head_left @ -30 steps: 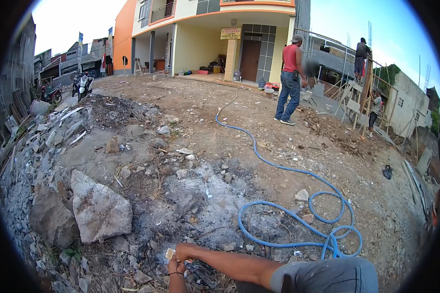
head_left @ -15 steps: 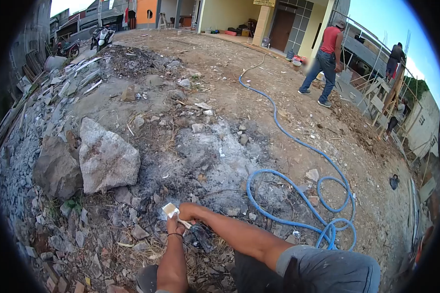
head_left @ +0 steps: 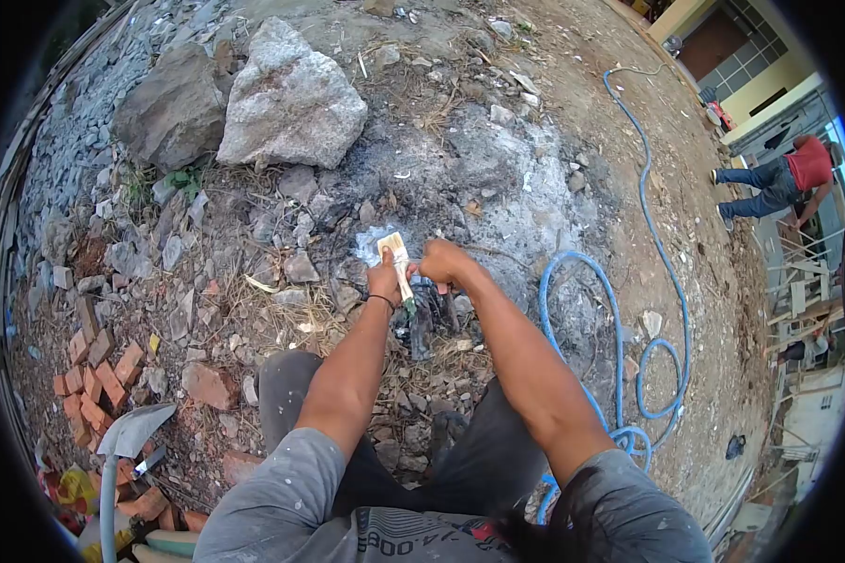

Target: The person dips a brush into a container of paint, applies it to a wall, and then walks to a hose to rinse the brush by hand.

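Note:
My left hand is closed around a flat paintbrush with pale bristles and a light handle, bristles pointing up and away from me. Close beside it on the right, my right hand is closed, and a short reddish handle shows under its fist; the rest of that item is hidden. A crumpled clear plastic piece lies on the ground just beyond the brush. Below the hands is a dark, shiny bundle that I cannot make out.
Two large rocks, one grey and one whitish, lie ahead. A blue hose coils at right. Red bricks and a shovel are at lower left. A person in a red top stands at far right.
My view has tipped down and turned, showing my lap, the bricks and the shovel. My hands, close together at the brush before, are now slightly apart, and the reddish handle shows under my right hand.

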Demonstrator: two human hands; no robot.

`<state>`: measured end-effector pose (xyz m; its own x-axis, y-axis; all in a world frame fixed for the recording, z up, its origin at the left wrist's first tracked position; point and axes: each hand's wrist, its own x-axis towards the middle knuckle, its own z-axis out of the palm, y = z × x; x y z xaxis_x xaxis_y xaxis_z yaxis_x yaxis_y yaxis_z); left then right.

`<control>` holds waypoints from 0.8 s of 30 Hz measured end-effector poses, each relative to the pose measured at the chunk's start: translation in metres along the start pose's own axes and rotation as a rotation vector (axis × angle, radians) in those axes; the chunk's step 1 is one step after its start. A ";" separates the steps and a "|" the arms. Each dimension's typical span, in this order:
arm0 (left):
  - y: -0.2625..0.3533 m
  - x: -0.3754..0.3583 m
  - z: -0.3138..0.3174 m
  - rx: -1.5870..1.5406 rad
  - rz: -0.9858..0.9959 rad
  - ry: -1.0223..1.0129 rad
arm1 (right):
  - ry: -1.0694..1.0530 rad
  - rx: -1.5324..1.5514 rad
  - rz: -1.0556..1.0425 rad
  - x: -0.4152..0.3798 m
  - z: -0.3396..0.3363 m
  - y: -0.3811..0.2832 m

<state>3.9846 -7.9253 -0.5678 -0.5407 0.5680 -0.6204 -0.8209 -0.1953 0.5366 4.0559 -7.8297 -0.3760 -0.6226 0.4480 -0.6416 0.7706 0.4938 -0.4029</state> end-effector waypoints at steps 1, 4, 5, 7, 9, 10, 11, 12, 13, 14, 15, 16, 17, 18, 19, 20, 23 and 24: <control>0.002 -0.002 0.002 -0.001 -0.001 0.004 | -0.020 0.042 -0.015 0.002 0.003 0.000; -0.001 0.007 -0.005 -0.157 -0.035 -0.093 | -0.001 0.031 0.029 0.009 0.002 0.001; -0.012 0.020 -0.015 -0.157 -0.038 -0.092 | -0.003 0.031 0.031 0.010 0.004 0.002; -0.011 0.017 -0.013 -0.109 0.034 -0.196 | -0.026 0.047 0.006 0.011 0.004 0.003; -0.010 0.015 -0.011 -0.130 0.019 -0.182 | -0.028 0.044 -0.004 0.012 0.004 0.004; -0.009 0.014 -0.010 -0.061 0.027 -0.144 | -0.030 0.044 -0.016 0.012 0.006 0.005; -0.008 0.013 -0.007 0.010 0.038 -0.110 | -0.019 0.045 -0.016 0.013 0.006 0.004; -0.005 0.005 0.001 0.011 0.052 -0.081 | -0.039 0.024 -0.005 0.016 0.008 0.005; -0.014 0.021 -0.009 0.061 0.071 -0.079 | -0.050 0.004 0.009 0.016 0.007 0.004; -0.018 0.024 -0.009 0.028 0.135 -0.071 | -0.056 0.022 0.007 0.011 0.004 0.001; -0.013 0.017 -0.003 0.001 0.137 -0.061 | -0.053 0.041 0.010 0.004 0.003 -0.002; -0.010 0.008 0.003 -0.005 0.150 -0.009 | -0.041 0.027 0.008 0.002 0.003 -0.002; -0.012 0.014 0.000 0.011 0.132 0.024 | -0.025 0.014 0.009 0.005 0.005 0.001; -0.013 0.021 -0.007 0.041 0.076 0.089 | -0.045 -0.008 -0.023 0.013 0.008 0.007; -0.012 0.020 -0.006 0.093 0.107 0.127 | -0.037 0.009 -0.039 0.007 0.005 0.003; -0.014 0.025 -0.012 0.227 0.127 0.145 | -0.068 0.015 -0.026 0.005 0.004 0.004; -0.021 0.044 -0.024 0.123 0.020 0.129 | -0.060 -0.026 -0.052 -0.006 -0.003 -0.001; -0.019 0.044 -0.027 0.156 -0.019 0.080 | -0.050 -0.042 -0.049 0.009 0.005 0.006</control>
<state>3.9710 -7.9179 -0.6205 -0.5433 0.5039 -0.6715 -0.7961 -0.0553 0.6026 4.0554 -7.8270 -0.3877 -0.6509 0.3857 -0.6539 0.7325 0.5452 -0.4076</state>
